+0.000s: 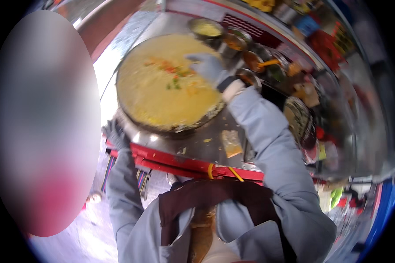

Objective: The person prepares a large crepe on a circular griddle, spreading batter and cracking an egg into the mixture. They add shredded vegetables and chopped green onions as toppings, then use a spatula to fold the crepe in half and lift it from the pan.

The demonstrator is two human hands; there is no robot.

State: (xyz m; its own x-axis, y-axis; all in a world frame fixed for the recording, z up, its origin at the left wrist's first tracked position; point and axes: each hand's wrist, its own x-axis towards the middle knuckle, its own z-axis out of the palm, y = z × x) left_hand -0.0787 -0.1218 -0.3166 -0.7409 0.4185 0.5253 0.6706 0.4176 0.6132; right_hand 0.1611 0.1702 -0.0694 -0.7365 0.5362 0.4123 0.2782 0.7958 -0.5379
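Observation:
A wide yellow crepe (pixel 141 95) covers a round griddle (pixel 171 131). Chopped orange, red and green bits (pixel 171 69) lie scattered across its middle. Over the crepe's right side hovers my right hand (pixel 209 67), in a pale glove with a dark band at the wrist. It is blurred, with the index finger pointing left; whether anything is between the fingers is unclear. My left hand (pixel 116 134), in a grey glove, rests at the left corner of the metal counter, beside the red edge. I see nothing held in it.
Behind my right hand stand several metal bowls, one with pale yellow shreds (pixel 208 29), another with an orange-handled utensil (pixel 268 63). A small clear packet (pixel 231 143) lies on the steel counter (pixel 197 148). A clear curved screen (pixel 358 125) borders the right side. A large blurred patch hides the left.

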